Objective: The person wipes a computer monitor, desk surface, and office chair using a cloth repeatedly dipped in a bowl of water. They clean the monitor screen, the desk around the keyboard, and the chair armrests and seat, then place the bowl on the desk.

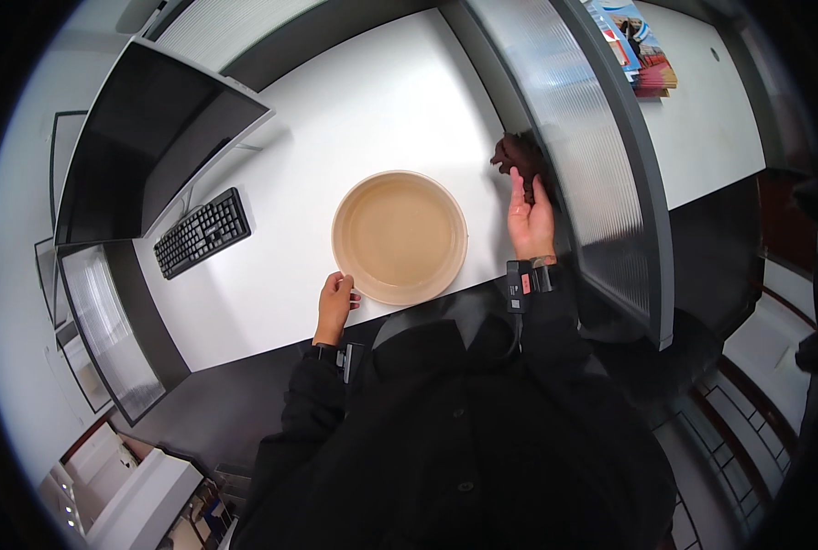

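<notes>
A round beige basin with a plain inside stands on the white desk in front of me. Beside its near left rim is my left hand, with fingers loosely bent and nothing held in them; whether they touch the rim I cannot tell. Over on the right, a dark brown figure, shaped like a small animal, is close against the partition. My right hand reaches up to its lower end, palm showing. The fingers are stretched out and apart, with part of the figure showing between them.
A black keyboard and a large dark monitor are on the left of the desk. Along the right runs a ribbed translucent partition in a grey frame. Colourful books lie on the desk beyond it.
</notes>
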Available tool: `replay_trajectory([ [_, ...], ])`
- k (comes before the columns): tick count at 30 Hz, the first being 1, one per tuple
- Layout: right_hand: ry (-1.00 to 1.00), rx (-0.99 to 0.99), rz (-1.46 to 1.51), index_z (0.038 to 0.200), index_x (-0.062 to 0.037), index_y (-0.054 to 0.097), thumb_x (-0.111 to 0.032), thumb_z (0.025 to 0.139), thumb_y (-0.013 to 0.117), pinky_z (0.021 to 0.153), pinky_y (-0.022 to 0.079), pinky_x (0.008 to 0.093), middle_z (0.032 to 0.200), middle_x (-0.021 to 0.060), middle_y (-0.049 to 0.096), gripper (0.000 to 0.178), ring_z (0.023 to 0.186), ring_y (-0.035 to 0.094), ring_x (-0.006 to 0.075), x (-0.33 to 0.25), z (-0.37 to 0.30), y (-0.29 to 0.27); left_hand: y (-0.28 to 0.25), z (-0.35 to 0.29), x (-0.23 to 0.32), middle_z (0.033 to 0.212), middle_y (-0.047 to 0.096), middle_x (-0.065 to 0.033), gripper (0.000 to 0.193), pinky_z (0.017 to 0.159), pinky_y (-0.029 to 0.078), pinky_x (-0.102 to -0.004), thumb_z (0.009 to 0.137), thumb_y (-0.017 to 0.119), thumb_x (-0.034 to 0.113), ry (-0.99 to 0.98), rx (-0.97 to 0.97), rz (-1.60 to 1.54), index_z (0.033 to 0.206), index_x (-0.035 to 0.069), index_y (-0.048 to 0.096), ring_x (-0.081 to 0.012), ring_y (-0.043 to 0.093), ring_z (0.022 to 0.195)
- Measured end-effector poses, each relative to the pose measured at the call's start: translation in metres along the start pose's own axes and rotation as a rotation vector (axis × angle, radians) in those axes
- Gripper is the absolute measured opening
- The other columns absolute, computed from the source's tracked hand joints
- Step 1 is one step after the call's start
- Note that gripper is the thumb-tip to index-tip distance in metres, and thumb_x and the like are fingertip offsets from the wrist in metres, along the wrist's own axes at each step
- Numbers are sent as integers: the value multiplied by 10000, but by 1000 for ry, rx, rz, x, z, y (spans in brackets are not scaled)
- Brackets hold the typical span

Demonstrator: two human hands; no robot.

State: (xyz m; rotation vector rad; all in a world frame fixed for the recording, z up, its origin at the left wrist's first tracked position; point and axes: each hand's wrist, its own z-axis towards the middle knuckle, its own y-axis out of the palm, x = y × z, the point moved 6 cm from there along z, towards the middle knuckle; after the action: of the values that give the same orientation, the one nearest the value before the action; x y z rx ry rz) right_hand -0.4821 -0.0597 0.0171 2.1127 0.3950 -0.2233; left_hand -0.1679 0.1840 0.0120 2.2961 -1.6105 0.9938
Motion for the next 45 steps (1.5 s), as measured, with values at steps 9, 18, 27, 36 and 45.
replay_trajectory([
  [9, 130, 31, -869, 1167, -41, 471, -47, 853, 534, 816, 483, 312, 1083, 57, 539, 320, 962, 542, 160, 11, -47, -21, 17, 8, 2, 764, 562, -55, 231, 521, 495, -246, 926, 430, 226, 61, 1, -42, 897, 7, 495, -115, 557, 597],
  [18, 550, -302, -1239, 926, 18, 599, -18, 733, 518, 681, 461, 243, 813, 42, 597, 213, 740, 555, 118, 16, -85, -26, 27, 1, 4, 751, 548, -48, 200, 546, 499, -250, 930, 397, 185, 92, 76, -59, 944, 9, 490, -108, 528, 603],
  [27, 824, -451, -1226, 1019, -4, 569, -134, 776, 500, 600, 494, 228, 846, 36, 577, 285, 755, 557, 103, 4, -121, -5, 40, -7, -5, 721, 533, -60, 224, 546, 479, -250, 913, 427, 162, 95, 145, -137, 984, -43, 483, -137, 544, 599],
  [36, 797, -499, -1480, 983, -10, 555, -158, 801, 608, 619, 477, 236, 859, 37, 586, 241, 751, 559, 98, -3, -108, -35, 68, -52, -57, 818, 576, -34, 352, 624, 460, -254, 879, 506, 155, 160, 339, -55, 1201, 20, 464, -122, 554, 684],
  [45, 262, -546, -1654, 977, -12, 537, -86, 783, 677, 728, 458, 261, 881, 29, 580, 251, 821, 546, 104, -44, -95, -35, 226, -106, 31, 1326, 381, -88, 655, 829, 477, -320, 795, 664, 127, 573, -464, -83, 1370, 87, 353, -194, 461, 1129],
])
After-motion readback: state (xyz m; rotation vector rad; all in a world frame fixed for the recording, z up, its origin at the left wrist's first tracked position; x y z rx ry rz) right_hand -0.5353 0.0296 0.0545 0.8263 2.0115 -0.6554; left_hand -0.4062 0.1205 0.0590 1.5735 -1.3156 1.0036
